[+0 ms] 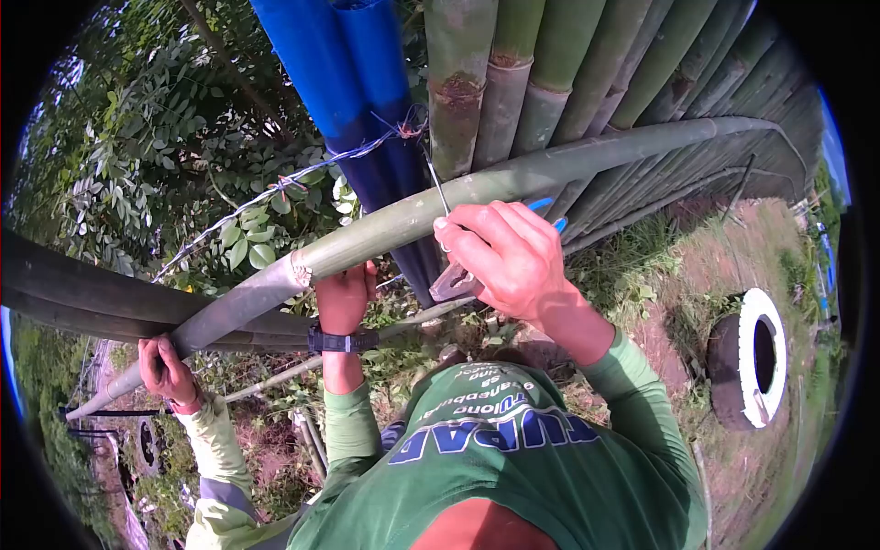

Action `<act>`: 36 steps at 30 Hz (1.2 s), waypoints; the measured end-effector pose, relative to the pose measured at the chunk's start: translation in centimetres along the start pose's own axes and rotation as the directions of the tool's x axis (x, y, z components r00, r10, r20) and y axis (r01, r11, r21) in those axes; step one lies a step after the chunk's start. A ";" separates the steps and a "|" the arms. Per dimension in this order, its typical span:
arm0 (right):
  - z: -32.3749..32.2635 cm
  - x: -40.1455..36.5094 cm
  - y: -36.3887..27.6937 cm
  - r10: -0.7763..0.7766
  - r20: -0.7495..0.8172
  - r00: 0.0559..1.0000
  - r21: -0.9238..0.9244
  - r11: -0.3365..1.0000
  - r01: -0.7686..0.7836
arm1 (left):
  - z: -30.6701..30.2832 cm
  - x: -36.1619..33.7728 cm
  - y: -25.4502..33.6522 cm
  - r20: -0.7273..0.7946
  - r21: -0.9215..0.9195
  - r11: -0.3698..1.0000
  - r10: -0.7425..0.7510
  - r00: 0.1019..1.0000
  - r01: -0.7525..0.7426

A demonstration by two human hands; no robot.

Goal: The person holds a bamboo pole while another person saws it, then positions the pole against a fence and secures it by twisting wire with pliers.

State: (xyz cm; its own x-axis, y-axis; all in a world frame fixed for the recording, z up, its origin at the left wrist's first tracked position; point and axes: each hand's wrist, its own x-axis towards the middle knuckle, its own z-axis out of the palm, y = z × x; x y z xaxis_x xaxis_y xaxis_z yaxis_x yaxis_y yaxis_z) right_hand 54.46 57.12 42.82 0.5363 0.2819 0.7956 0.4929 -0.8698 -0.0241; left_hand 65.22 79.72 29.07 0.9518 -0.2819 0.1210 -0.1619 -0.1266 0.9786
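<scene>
A long green bamboo pole (385,229) crosses the view diagonally, in front of a row of upright bamboo poles (458,82). My left hand (344,298), with a black watch at the wrist, grips the pole from below; most of its fingers are hidden behind it. My right hand (509,261) is closed round pliers, whose metal jaws (452,282) point down-left and whose blue handles (550,213) show past the hand. A thin wire (434,179) runs down over the pole to the pinched fingertips of my right hand.
Another person's hand (170,371) holds the pole's lower left part. Barbed wire (284,183) runs to blue-covered posts (353,82). Thicker dark poles (92,289) lie at left. Leafy bushes (119,156) stand behind, and a white-faced tire (763,357) is at right.
</scene>
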 end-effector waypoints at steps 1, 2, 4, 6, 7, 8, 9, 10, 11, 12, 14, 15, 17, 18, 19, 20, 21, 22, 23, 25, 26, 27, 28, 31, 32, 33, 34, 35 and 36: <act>-0.1 0.0 0.2 -0.025 0.006 1.000 0.010 1.000 0.025 | 0.7 -0.5 0.9 -0.009 -0.086 0.996 -0.029 1.000 0.028; 0.1 0.0 0.4 -0.056 -0.010 0.998 -0.002 0.998 0.056 | 1.5 -1.3 3.6 0.062 -0.290 0.948 -0.121 0.991 0.133; 0.1 -0.3 0.3 -0.066 -0.015 0.998 -0.002 0.998 0.066 | 3.0 -1.9 5.5 0.035 -0.406 0.886 -0.231 0.972 0.225; 0.2 -0.5 0.3 -0.078 -0.020 0.997 -0.015 0.997 0.078 | 4.5 -2.0 7.4 0.035 -0.529 0.824 -0.220 0.975 0.205; 0.7 -0.8 0.5 -0.078 -0.017 0.997 -0.006 0.997 0.077 | 4.8 -2.1 7.8 0.043 -0.644 0.740 -0.216 0.975 0.193; 1.3 -1.2 0.8 -0.115 -0.043 0.992 -0.041 0.993 0.113 | 4.9 -2.0 7.4 0.090 -0.710 0.683 -0.155 0.984 0.172; 1.7 -1.5 0.9 -0.150 -0.067 0.986 -0.079 0.986 0.145 | 5.0 -1.8 7.1 0.127 -0.762 0.627 -0.101 0.987 0.162; 1.7 -1.7 0.7 -0.144 -0.062 0.988 -0.073 0.988 0.140 | 5.2 -1.7 6.9 0.153 -0.775 0.603 -0.110 0.982 0.189; 1.6 -1.6 0.6 -0.147 -0.060 0.987 -0.063 0.988 0.143 | 5.4 -1.6 6.8 0.176 -0.790 0.576 -0.112 0.978 0.209; 1.5 -1.4 0.7 -0.150 -0.062 0.987 -0.057 0.988 0.147 | 5.7 -1.3 6.9 0.174 -0.792 0.574 -0.110 0.978 0.206; 1.0 -1.2 0.1 -0.094 -0.022 0.995 -0.037 0.995 0.093 | 6.5 -1.5 7.1 0.137 -0.829 0.541 -0.051 0.989 0.143; 0.7 -1.0 -0.3 -0.039 0.014 0.999 -0.019 0.999 0.039 | 6.8 -1.8 7.1 0.133 -0.832 0.538 -0.050 0.990 0.139; -0.1 -0.7 -1.0 0.078 0.062 0.995 0.109 0.990 -0.085 | 7.1 -2.1 7.2 0.053 -0.855 0.505 -0.149 0.987 0.122; -0.2 -0.6 -1.2 0.197 0.131 0.972 0.233 0.946 -0.223 | 6.8 -2.1 6.7 0.080 -0.836 0.523 -0.180 0.980 0.165; -0.1 -0.5 -1.3 0.193 0.136 0.972 0.233 0.947 -0.221 | 6.7 -2.1 6.5 0.078 -0.840 0.518 -0.182 0.980 0.163; 0.2 -0.3 -1.4 0.290 0.136 0.947 0.340 0.885 -0.319 | 6.7 -2.1 6.4 0.112 -0.860 0.483 -0.138 0.984 0.166; 0.5 -0.2 -1.6 0.386 0.148 0.910 0.442 0.798 -0.410 | 6.6 -2.2 6.3 0.145 -0.877 0.448 -0.096 0.985 0.172; 0.2 0.5 -1.9 0.449 0.201 0.870 0.472 0.734 -0.488 | 6.6 -1.9 5.9 0.148 -0.849 0.495 -0.114 0.982 0.185; -0.3 1.4 -2.2 0.451 0.202 0.869 0.470 0.734 -0.490 | 6.5 -1.8 5.8 0.145 -0.856 0.482 -0.120 0.982 0.185; -0.9 2.6 -3.0 0.711 0.446 0.544 0.494 0.311 -0.812 | 6.0 -1.6 5.3 0.180 -0.839 0.507 -0.083 0.980 0.197; -0.7 2.6 -3.1 0.723 0.437 0.535 0.520 0.282 -0.806 | 5.8 -1.6 5.1 0.181 -0.839 0.508 -0.082 0.980 0.197; -0.1 2.1 -2.9 0.723 0.437 0.536 0.521 0.283 -0.806 | 5.8 -1.6 4.9 0.187 -0.839 0.508 -0.072 0.980 0.197; 0.7 1.4 -2.6 0.745 0.436 0.505 0.550 0.224 -0.805 | 5.6 -1.8 4.7 0.190 -0.840 0.507 -0.062 0.980 0.195; 0.6 1.5 -2.9 0.752 0.476 0.457 0.615 0.087 -0.784 | 6.0 -1.7 4.7 0.189 -0.849 0.483 -0.099 0.977 0.213; 0.7 1.3 -2.8 0.743 0.483 0.464 0.602 0.103 -0.792 | 6.1 -1.7 4.7 0.166 -0.863 0.460 -0.128 0.978 0.207; 0.8 1.2 -2.7 0.735 0.489 0.470 0.589 0.119 -0.800 | 5.9 -1.6 4.2 0.169 -0.863 0.461 -0.125 0.978 0.208; 0.7 1.2 -2.6 0.737 0.483 0.472 0.590 0.124 -0.798 | 5.8 -1.4 3.7 0.164 -0.889 0.423 -0.063 0.984 0.176; 0.5 1.2 -2.3 0.713 0.521 0.470 0.587 0.100 -0.803 | 5.7 -1.2 3.4 0.156 -0.913 0.380 -0.003 0.988 0.145; 0.5 1.3 -2.2 0.685 0.559 0.467 0.581 0.078 -0.810 | 5.6 -1.0 4.0 0.112 -0.881 0.451 -0.100 0.989 0.146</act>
State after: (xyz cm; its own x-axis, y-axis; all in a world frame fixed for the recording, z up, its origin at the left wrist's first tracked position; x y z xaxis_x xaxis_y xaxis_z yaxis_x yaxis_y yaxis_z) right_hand 54.36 59.60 43.59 0.9711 -0.2382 0.0166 0.0022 -0.0604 -0.9982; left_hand 62.18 74.14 31.89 0.9279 -0.3729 0.0028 0.2953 0.7392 0.6053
